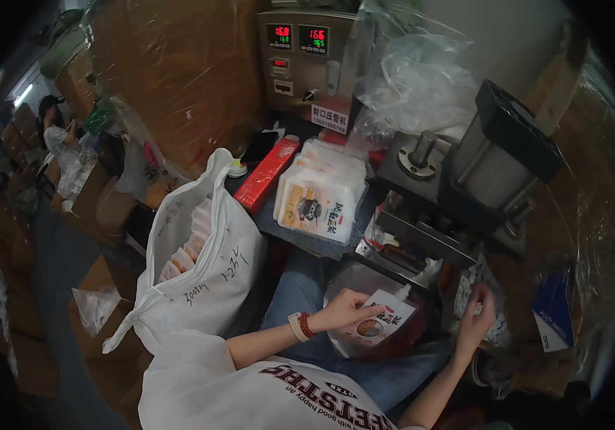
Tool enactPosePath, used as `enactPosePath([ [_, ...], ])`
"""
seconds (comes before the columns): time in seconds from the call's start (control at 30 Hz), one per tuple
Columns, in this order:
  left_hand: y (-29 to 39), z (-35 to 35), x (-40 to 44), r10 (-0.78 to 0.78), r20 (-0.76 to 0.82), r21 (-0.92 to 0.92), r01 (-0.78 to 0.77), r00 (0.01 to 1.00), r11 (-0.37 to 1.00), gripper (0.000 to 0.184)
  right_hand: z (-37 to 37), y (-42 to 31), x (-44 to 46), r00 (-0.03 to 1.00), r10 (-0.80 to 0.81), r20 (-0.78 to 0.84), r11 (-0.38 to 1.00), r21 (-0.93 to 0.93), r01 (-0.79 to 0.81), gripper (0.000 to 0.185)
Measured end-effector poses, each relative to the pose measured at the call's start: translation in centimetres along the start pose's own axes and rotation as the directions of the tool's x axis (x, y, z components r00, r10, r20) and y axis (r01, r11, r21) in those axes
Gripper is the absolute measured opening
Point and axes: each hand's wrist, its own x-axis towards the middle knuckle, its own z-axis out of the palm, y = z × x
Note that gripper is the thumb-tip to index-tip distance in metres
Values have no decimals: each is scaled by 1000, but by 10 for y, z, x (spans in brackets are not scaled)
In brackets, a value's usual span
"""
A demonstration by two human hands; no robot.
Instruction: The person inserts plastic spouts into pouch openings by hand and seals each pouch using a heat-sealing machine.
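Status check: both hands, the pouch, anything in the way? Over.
Left hand gripping printed pouch. Right hand raised by plastic bag, grip unclear. Left fingers cover the pouch's near edge; otherwise unobstructed.

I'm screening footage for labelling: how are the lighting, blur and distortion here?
Head view: strong wide-angle curvature, black corners; dim overall, with a tube light glaring at far left; glints on the clear plastic; right hand slightly blurred.

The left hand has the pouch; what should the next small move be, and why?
Probably bring the right hand across to the spout of the pouch: the left hand grips the pouch, leaving that spout uncovered at a corner, while the right hand is apart from it. Whether the right hand holds anything is unclear.
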Motion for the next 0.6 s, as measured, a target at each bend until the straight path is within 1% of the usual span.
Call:
enactPosePath([
  [0.03,2,1,-2,-130,15,-100,131,991,986,29,-9,29,14,998,-66,-22,965,-254,58,30],
  [0.07,5,2,-4,-266,59,-198,272,962,941,28,-11,52,24,993,-117,-20,858,-506,91,33],
  [0.1,-8,4,-5,-317,67,-226,324,946,919,28,-6,63,33,984,171,42,663,-744,-83,36],
  [0.13,-8,8,-5,-356,52,-310,354,933,882,29,-2,89,37,958,222,181,645,-764,-5,39],
  [0.17,-7,13,-5,-400,36,-388,382,916,839,29,12,116,34,978,159,134,547,-837,26,39],
  [0.23,-11,11,-6,-436,21,-348,416,900,840,31,10,83,25,990,-15,141,671,-733,115,34],
  [0.27,-22,6,-7,-454,34,-336,438,890,834,30,9,80,22,991,19,129,661,-745,84,34],
  [0.3,-20,4,-2,-464,53,-328,455,884,828,30,10,79,23,993,35,116,727,-685,55,32],
  [0.33,-15,3,3,-450,36,-391,427,892,815,29,11,80,24,993,45,109,789,-614,31,30],
  [0.37,-8,1,9,-438,13,-457,395,899,797,28,12,82,23,992,56,111,787,-616,25,30],
  [0.43,6,-1,30,-438,34,-447,405,898,797,27,12,86,25,988,-78,137,775,-615,146,29],
  [0.47,9,-1,42,-422,32,-491,382,906,783,26,11,85,24,987,-75,142,773,-617,148,29],
  [0.5,10,-1,53,-406,26,-534,357,913,767,26,11,81,24,985,-116,124,763,-624,169,28],
  [0.53,10,0,63,-409,22,-537,356,912,764,26,11,78,25,982,-158,107,752,-631,190,27],
  [0.57,10,0,74,-416,10,-560,349,910,751,25,11,77,26,981,-161,111,752,-630,195,27],
  [0.6,10,0,80,-423,-2,-582,343,906,738,25,10,76,27,975,-198,105,789,-573,222,27],
])
